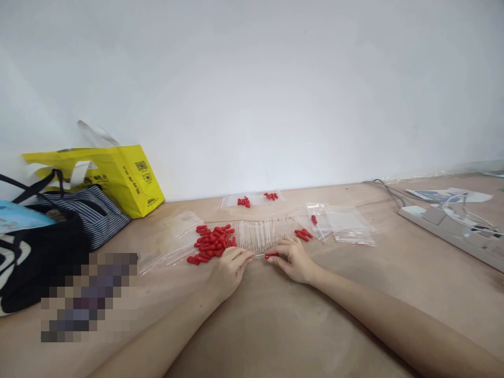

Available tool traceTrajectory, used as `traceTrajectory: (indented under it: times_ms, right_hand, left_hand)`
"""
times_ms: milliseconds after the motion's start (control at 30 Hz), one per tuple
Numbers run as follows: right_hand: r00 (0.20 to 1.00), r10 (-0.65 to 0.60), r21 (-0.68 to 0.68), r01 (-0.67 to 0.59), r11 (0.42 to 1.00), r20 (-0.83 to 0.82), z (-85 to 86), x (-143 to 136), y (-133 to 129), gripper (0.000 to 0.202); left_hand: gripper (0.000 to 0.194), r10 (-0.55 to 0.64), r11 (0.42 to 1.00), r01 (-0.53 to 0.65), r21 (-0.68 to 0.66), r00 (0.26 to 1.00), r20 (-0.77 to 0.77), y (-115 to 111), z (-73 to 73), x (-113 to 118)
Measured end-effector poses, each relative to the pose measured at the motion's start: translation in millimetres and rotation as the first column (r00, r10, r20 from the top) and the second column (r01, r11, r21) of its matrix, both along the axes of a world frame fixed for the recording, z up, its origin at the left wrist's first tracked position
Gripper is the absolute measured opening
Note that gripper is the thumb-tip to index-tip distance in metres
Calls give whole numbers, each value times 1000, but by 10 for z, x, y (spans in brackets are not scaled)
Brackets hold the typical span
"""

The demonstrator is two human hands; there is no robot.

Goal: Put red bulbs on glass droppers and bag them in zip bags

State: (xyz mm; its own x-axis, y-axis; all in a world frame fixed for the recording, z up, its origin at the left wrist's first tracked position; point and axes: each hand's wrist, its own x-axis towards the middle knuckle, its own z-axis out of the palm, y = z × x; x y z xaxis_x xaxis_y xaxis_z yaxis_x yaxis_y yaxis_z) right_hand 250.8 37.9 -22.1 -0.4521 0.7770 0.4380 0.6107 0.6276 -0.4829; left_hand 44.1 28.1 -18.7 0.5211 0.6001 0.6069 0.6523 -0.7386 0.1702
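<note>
My left hand (229, 270) pinches one end of a thin clear dropper tube (258, 256) just above the table. At the tube's other end, my right hand (293, 261) grips a red rubber bulb (270, 256) between thumb and fingers. Tube and bulb meet in line; how far one sits inside the other is too small to tell. Beside my left hand lies a heap of loose red bulbs (212, 240). Many clear dropper tubes (262, 234) are spread beyond both hands. A few red bulbs (303, 234) lie past my right hand, apparently on tubes.
Clear zip bags lie left (185, 226) and right (352, 226); a small bag (317, 220) holds a red-bulbed dropper. Another bag (258, 201) with red-bulbed droppers rests near the wall. A yellow bag (134, 184) and striped pouch (96, 212) stand left, a power strip (444, 231) right.
</note>
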Motion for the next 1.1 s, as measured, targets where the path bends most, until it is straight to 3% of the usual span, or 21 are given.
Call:
traceTrajectory:
  times_ms: [400,700,867,1100]
  right_hand:
    - [999,-45,-22,44,999,-11,27,-17,-16,12]
    - [998,30,-1,-30,1000,-52,-3,-5,-7,7]
    - [996,51,57,-46,997,-78,-12,-2,-27,7]
    - [989,117,170,-100,980,-90,-19,19,-21,7]
  left_hand:
    - [19,-49,993,47,111,999,19,25,-19,-11]
    - [22,-80,989,76,126,996,28,47,-19,1]
    - [21,-93,989,91,115,996,14,20,-11,9]
    - [21,-25,985,28,173,999,-20,-49,-7,59]
